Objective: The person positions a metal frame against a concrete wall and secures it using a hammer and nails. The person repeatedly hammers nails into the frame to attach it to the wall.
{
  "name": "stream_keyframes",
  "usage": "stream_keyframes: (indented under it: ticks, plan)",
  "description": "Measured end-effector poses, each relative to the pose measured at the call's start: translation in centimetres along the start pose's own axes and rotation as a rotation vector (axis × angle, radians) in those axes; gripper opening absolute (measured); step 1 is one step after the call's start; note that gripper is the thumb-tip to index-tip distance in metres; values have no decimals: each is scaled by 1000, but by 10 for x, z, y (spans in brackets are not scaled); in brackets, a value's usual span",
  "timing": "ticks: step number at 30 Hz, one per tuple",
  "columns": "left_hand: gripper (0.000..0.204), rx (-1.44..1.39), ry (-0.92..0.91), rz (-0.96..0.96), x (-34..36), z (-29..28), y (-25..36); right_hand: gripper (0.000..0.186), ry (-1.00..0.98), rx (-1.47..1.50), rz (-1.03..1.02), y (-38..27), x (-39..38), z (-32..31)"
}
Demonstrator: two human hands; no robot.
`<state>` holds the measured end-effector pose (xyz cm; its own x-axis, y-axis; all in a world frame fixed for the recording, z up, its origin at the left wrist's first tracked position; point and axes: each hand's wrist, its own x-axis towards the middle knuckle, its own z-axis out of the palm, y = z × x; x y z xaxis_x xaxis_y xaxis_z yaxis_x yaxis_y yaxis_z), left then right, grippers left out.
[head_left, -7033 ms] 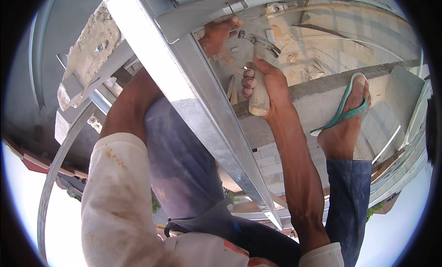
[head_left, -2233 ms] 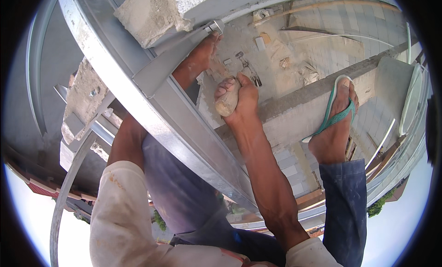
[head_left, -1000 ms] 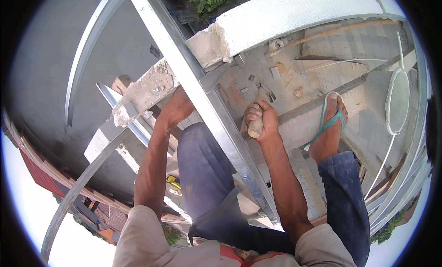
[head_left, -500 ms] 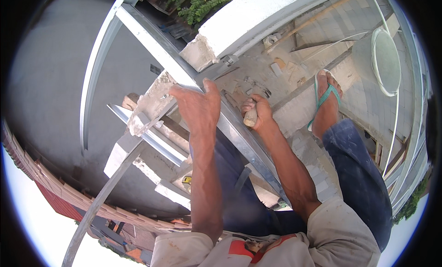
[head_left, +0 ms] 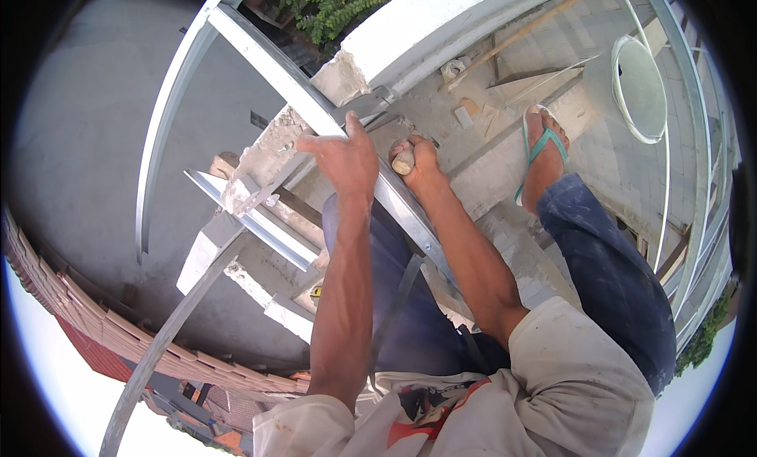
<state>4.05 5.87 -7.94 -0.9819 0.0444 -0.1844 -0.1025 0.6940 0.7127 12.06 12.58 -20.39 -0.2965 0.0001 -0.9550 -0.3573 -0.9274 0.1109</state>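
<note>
A long silvery metal channel (head_left: 272,67) runs diagonally from the upper left down toward my lap. My left hand (head_left: 347,157) grips it near the broken wall end, thumb up along one side and fingers over the other edge. Just right of the channel, my right hand (head_left: 418,161) is closed round a wooden tool handle (head_left: 404,161), whose butt end faces me. The working end of that tool cannot be made out for certain; a grey metal piece (head_left: 367,106) shows beyond my hands, by the wall.
A white-topped wall (head_left: 426,31) with a broken end lies ahead. Left are a curved metal rail (head_left: 162,134), a shorter channel (head_left: 252,224) and a bent grey strip (head_left: 173,307). My sandalled foot (head_left: 544,153) rests on a ledge at right, near a round pale container (head_left: 640,90).
My right hand with the wooden handle has moved left and farther away, closer to the channel. My left hand keeps its grip. The whole view has shifted slightly.
</note>
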Motion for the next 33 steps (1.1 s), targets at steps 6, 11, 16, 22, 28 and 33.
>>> stream_keyframes:
  ticks: [6,11,16,22,28,33]
  plan:
    - [70,-29,-41,-105,1,-7,8,23,-35,45,157,-11,25,-11]
    - [76,-19,-58,-106,1,-4,5,12,31,165,-29,-9,47,-23]
    - [74,52,-58,-168,3,-12,9,25,187,286,-89,8,31,18]
    - [66,-43,-105,-128,2,-9,13,25,-226,155,217,-19,58,-23]
    - [67,32,-55,-142,3,-10,13,26,261,284,-91,2,34,20]
    - [65,4,-55,-111,3,-8,8,25,-227,66,199,-14,44,-12]
